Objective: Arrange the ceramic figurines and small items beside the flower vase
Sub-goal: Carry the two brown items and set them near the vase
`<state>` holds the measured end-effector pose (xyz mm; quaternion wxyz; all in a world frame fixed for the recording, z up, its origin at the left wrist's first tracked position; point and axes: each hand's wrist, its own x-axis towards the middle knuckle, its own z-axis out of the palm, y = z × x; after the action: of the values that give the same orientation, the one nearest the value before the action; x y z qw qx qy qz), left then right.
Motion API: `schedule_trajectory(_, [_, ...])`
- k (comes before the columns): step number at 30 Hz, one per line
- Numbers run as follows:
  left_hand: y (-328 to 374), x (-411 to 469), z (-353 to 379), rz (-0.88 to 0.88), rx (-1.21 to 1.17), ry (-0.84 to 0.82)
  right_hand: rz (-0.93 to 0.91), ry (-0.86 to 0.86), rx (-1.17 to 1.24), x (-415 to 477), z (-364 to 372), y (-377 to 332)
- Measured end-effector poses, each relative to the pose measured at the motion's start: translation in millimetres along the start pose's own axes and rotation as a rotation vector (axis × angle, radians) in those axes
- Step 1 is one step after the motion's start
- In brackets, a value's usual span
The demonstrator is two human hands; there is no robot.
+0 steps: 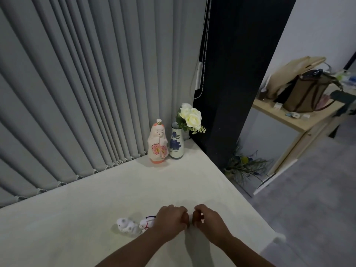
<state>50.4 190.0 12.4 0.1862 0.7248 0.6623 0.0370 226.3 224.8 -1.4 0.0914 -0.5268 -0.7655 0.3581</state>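
Note:
A white vase with blue flowers painted on it point(175, 145) holds white roses point(190, 115) at the table's far corner. Touching its left side stands a tall ceramic doll in a pink-flowered robe point(157, 144). Near the front of the table lies a small white spotted figurine point(127, 227). Just right of it is a small white item with a red mark and a purple cord point(145, 223). My left hand point(171, 220) rests with curled fingers right beside that item, partly covering it. My right hand point(209, 221) sits close by, fingers also curled, with nothing clearly seen inside.
Grey vertical blinds point(86, 93) run along the back of the white table point(183, 185). The table's right edge drops to a grey floor. A dark pillar point(231, 83) stands behind the vase. A wooden shelf with a brown bag point(308, 97) is at the right.

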Motion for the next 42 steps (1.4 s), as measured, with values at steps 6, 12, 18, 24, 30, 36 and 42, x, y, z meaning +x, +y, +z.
schedule_trajectory(6, [-6, 5, -8, 0.004, -0.208, -0.015, 0.007, 0.035, 0.070, 4, -4, -1])
schedule_trajectory(12, [-13, 16, -14, 0.002, -0.329, -0.022, 0.024, 0.075, 0.088, 17, -15, -13])
schedule_trajectory(18, [-3, 30, -23, -0.039, -0.415, 0.034, -0.032, 0.069, 0.058, 37, -32, -10])
schedule_trajectory(24, [8, 44, -30, -0.146, -0.473, 0.075, -0.045, 0.022, 0.036, 66, -50, 1])
schedule_trajectory(30, [17, 74, -28, -0.207, -0.498, 0.129, -0.085, -0.011, 0.034, 95, -78, 11])
schedule_trajectory(36, [29, 93, -39, -0.282, -0.464, 0.216, -0.112, -0.024, 0.034, 120, -98, 18])
schedule_trajectory(42, [23, 111, -48, -0.345, -0.413, 0.251, -0.151, -0.047, 0.044, 145, -108, 15])
